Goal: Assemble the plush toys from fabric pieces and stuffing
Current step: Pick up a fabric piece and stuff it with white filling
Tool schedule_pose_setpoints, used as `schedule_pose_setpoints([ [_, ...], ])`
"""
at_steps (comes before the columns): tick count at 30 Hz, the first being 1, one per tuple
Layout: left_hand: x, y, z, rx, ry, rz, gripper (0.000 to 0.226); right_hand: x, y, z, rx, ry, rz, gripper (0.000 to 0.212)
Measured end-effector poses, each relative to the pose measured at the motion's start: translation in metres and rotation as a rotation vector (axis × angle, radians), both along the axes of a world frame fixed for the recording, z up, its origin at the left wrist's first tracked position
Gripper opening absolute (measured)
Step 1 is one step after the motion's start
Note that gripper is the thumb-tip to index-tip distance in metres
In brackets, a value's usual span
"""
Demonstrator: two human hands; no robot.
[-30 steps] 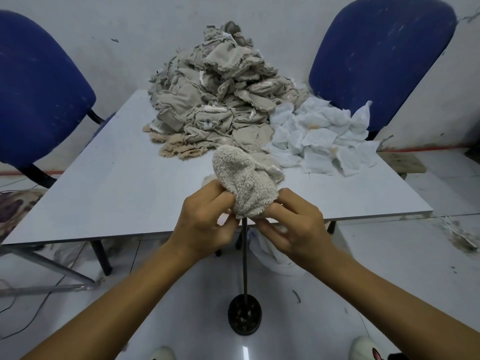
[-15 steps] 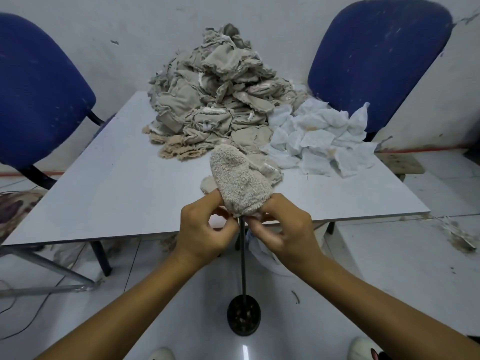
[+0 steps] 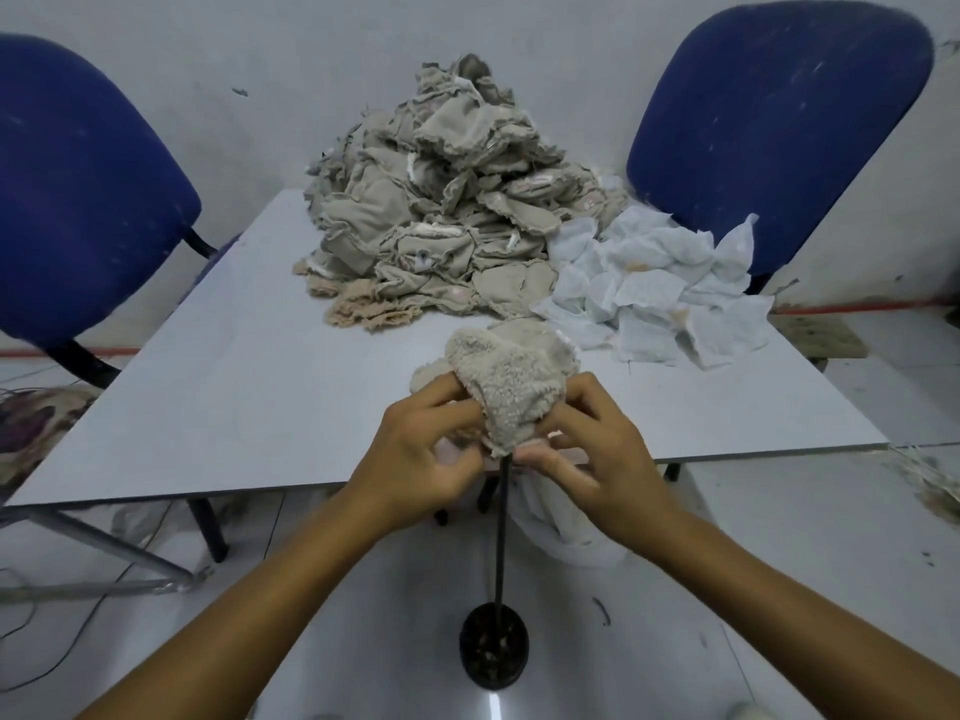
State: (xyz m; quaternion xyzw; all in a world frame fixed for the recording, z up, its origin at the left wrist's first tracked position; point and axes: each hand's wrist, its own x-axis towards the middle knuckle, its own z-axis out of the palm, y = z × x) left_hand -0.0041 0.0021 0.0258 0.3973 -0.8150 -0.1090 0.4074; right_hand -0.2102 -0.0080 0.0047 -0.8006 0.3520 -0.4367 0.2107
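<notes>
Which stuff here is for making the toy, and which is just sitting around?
For the toy:
- fluffy fabric piece, pinched by left hand and right hand
- black rod on its round base
- beige fabric pile
- white fabric pieces

Just around:
- blue chairs
- table
- cables on the floor

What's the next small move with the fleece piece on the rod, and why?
Probably keep drawing the fleece piece down over the upright rod. Both the left hand and the right hand pinch its lower edge right where the rod enters, and the fabric above bunches loosely, so it seems only partly worked on.
</notes>
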Motion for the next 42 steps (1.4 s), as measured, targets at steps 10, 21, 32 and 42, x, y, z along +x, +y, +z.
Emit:
schedule_pose_setpoints([
  [10,0.009,-0.028,0.026,0.366,0.265,-0.093,0.014,0.006,-0.027,0.039,0.271,-0.136,0.001,0.016],
  [21,0.014,-0.047,0.032,0.775,0.616,-0.232,0.014,-0.008,-0.042,0.047,0.812,-0.364,0.450,0.032],
  [32,-0.030,-0.051,0.010,0.713,0.638,0.318,0.004,0.005,-0.036,0.030,0.378,0.078,-0.090,0.039],
  [42,-0.040,-0.046,0.014,0.819,0.771,0.065,0.021,0.005,-0.047,0.017,0.161,0.021,-0.397,0.037],
])
